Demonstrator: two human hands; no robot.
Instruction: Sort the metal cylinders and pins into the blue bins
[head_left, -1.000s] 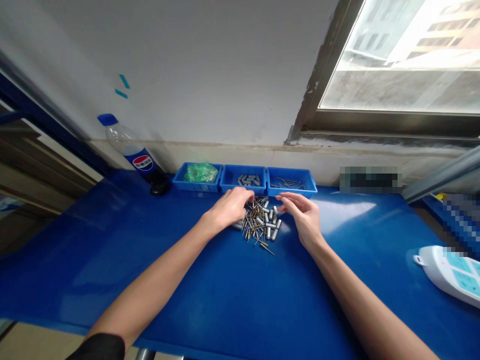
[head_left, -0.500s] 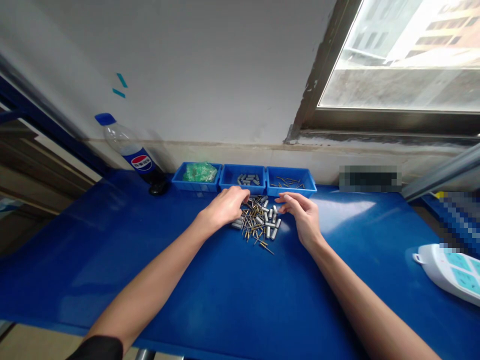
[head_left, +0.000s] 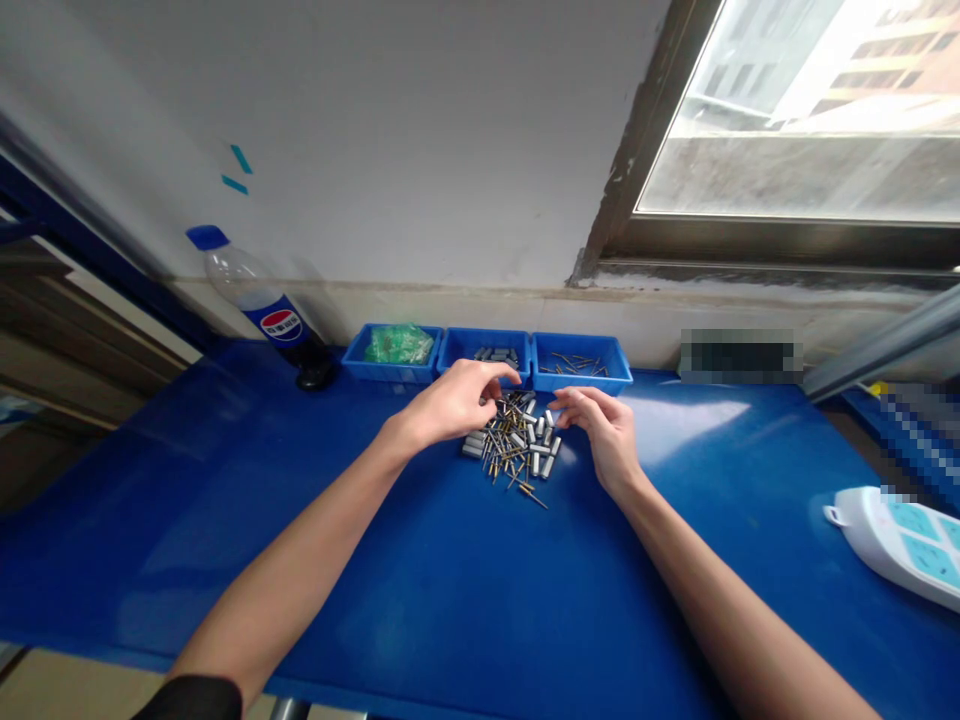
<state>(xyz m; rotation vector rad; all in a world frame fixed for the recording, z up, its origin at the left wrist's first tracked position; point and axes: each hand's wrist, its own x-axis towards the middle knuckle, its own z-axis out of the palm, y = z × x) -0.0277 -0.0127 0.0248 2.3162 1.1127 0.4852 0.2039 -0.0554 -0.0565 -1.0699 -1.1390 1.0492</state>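
Note:
My left hand (head_left: pixel 454 402) is over the left and back side of a mixed pile, its index finger stretched toward the middle bin and its thumb apart. I see nothing held in it. At the pile's right edge, my right hand (head_left: pixel 609 432) has its fingers loosely curved with a gap between them, close to the silver metal cylinders (head_left: pixel 546 462). No held item shows there. Thin metal pins with brass-coloured parts (head_left: pixel 511 440) lie heaped between the hands, with more cylinders among them.
Behind the pile stand three blue bins: a left bin (head_left: pixel 390 374) with a green plastic bag, a middle bin (head_left: pixel 448 352) with grey cylinders, and a right bin (head_left: pixel 621 362) with thin pins. A cola bottle (head_left: pixel 274 318) stands left; a white power strip (head_left: pixel 874 535) lies right.
My left hand has shifted slightly up and right from the pile, and its index finger and thumb have spread apart. My right hand stays almost in place, its fingertips slightly lower.

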